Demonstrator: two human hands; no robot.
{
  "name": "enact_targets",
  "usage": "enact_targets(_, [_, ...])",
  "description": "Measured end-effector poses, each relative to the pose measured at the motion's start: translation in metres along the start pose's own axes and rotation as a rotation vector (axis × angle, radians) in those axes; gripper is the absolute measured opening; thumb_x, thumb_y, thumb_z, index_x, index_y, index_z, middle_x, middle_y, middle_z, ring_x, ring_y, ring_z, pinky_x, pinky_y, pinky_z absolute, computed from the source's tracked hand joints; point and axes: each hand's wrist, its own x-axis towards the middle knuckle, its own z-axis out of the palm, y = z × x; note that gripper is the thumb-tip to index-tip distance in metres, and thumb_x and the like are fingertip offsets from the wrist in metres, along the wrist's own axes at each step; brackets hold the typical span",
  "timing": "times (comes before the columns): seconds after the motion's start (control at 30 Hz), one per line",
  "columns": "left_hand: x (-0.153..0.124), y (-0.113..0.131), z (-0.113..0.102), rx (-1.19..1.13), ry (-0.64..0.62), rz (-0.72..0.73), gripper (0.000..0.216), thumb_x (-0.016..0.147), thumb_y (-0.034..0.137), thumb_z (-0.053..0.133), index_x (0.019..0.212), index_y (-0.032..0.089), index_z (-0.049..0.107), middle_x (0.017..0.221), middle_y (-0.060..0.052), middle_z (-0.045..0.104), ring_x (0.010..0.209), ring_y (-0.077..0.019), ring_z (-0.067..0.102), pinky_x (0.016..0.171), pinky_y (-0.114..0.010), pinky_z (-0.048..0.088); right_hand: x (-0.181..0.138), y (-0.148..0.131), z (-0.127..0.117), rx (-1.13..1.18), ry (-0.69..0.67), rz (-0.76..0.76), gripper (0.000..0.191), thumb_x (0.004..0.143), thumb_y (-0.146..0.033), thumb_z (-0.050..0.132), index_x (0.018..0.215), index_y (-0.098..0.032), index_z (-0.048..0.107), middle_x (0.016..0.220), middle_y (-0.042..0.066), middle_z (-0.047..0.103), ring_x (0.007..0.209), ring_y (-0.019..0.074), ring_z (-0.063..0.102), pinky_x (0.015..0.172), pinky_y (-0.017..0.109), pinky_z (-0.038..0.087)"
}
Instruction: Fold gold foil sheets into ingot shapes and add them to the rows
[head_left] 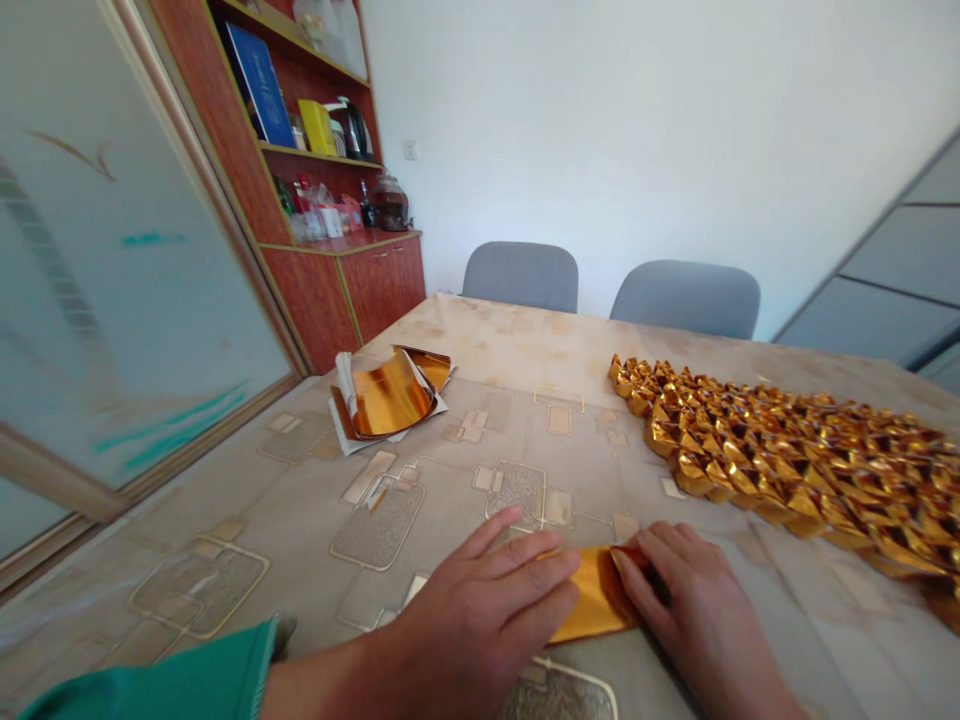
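Note:
A folded sheet of gold foil paper (596, 595) lies on the table (465, 470) near its front edge. My left hand (480, 610) lies flat on the paper's left part, fingers stretched out and apart. My right hand (694, 610) rests on the paper's right end, fingers bent down and pressing its edge. Most of the sheet is hidden under both hands.
A big pile of folded gold paper ingots (795, 455) covers the right side of the table. A stack of gold foil sheets (390, 395) lies at the far left. Two grey chairs (521, 275) stand behind the table, a wooden cabinet (330, 200) at the left wall.

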Motion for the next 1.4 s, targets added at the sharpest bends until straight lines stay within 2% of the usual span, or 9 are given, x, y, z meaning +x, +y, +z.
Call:
enact_targets(0.13, [-0.002,0.002,0.009,-0.025,-0.061,-0.028,0.038,0.097,0.03,0.045,0.13,0.014,0.052,0.135,-0.009,0.06,0.124,-0.0232,0.054,0.114,-0.044,0.031,-0.001,-0.001,0.0,-0.017,-0.003,-0.007,0.029,0.096,-0.035,0.045,0.072,-0.023,0.056,0.072,0.003,0.059,0.071,0.0239,0.055,0.067,0.036,0.038])
enact_targets(0.23, [-0.008,-0.002,0.025,0.018,-0.044,-0.021,0.032,0.1,0.022,0.039,0.128,0.018,0.053,0.133,-0.006,0.062,0.119,-0.0206,0.057,0.113,-0.044,0.032,-0.001,-0.001,-0.002,-0.008,-0.021,-0.001,0.03,0.097,-0.038,0.045,0.073,-0.023,0.055,0.072,0.003,0.059,0.07,0.0237,0.054,0.066,0.036,0.038])
enact_targets(0.3, [-0.011,-0.004,0.03,0.029,-0.079,-0.025,0.034,0.1,0.021,0.039,0.132,0.018,0.051,0.136,-0.006,0.059,0.121,-0.0209,0.055,0.113,-0.044,0.032,-0.001,-0.002,-0.004,0.005,-0.033,0.005,0.03,0.097,-0.038,0.046,0.073,-0.023,0.055,0.072,0.003,0.058,0.069,0.0231,0.054,0.066,0.035,0.038])
enact_targets(0.5, [-0.015,-0.01,0.027,0.042,-0.115,-0.08,0.042,0.1,0.025,0.04,0.14,0.014,0.043,0.144,-0.009,0.051,0.131,-0.0235,0.047,0.112,-0.043,0.033,0.0,-0.006,-0.008,0.005,-0.024,0.019,0.03,0.097,-0.035,0.046,0.072,-0.023,0.055,0.07,0.002,0.059,0.069,0.0226,0.054,0.065,0.034,0.037])
enact_targets(0.6, [-0.016,-0.01,0.029,0.017,-0.129,-0.087,0.047,0.098,0.026,0.044,0.144,0.018,0.038,0.144,-0.012,0.05,0.132,-0.0256,0.047,0.111,-0.045,0.035,0.001,-0.008,-0.008,-0.007,-0.016,0.018,0.028,0.097,-0.035,0.047,0.072,-0.023,0.055,0.07,0.002,0.059,0.068,0.0224,0.054,0.065,0.034,0.036])
enact_targets(0.7, [-0.014,-0.007,0.03,0.009,-0.143,-0.095,0.046,0.098,0.03,0.047,0.143,0.022,0.041,0.144,-0.013,0.05,0.132,-0.0288,0.047,0.109,-0.05,0.037,0.001,-0.008,-0.008,-0.024,-0.011,0.014,0.027,0.096,-0.033,0.048,0.071,-0.023,0.054,0.069,0.002,0.059,0.067,0.0222,0.053,0.064,0.033,0.035])
enact_targets(0.77, [-0.011,-0.005,0.027,0.008,-0.172,-0.107,0.047,0.096,0.033,0.05,0.14,0.02,0.043,0.146,-0.016,0.048,0.133,-0.031,0.046,0.108,-0.053,0.038,0.001,-0.009,-0.008,-0.041,-0.01,0.005,0.027,0.095,-0.031,0.048,0.07,-0.023,0.053,0.068,0.002,0.058,0.067,0.0222,0.052,0.064,0.033,0.035])
enact_targets(0.93, [-0.006,-0.001,0.019,-0.015,-0.267,-0.126,0.06,0.086,0.032,0.066,0.14,0.02,0.043,0.146,-0.02,0.045,0.135,-0.0351,0.043,0.107,-0.06,0.037,0.0,-0.009,-0.007,-0.07,-0.008,-0.01,0.025,0.094,-0.029,0.048,0.07,-0.023,0.052,0.068,0.002,0.058,0.067,0.022,0.052,0.064,0.033,0.034])
enact_targets(1.4, [-0.009,-0.005,0.024,-0.049,-0.262,-0.145,0.067,0.083,0.037,0.068,0.143,0.023,0.041,0.15,-0.019,0.04,0.139,-0.0349,0.037,0.111,-0.059,0.031,0.005,-0.011,-0.007,-0.099,0.008,-0.053,0.028,0.096,-0.025,0.043,0.07,-0.023,0.051,0.066,0.001,0.058,0.065,0.0218,0.05,0.066,0.033,0.033])
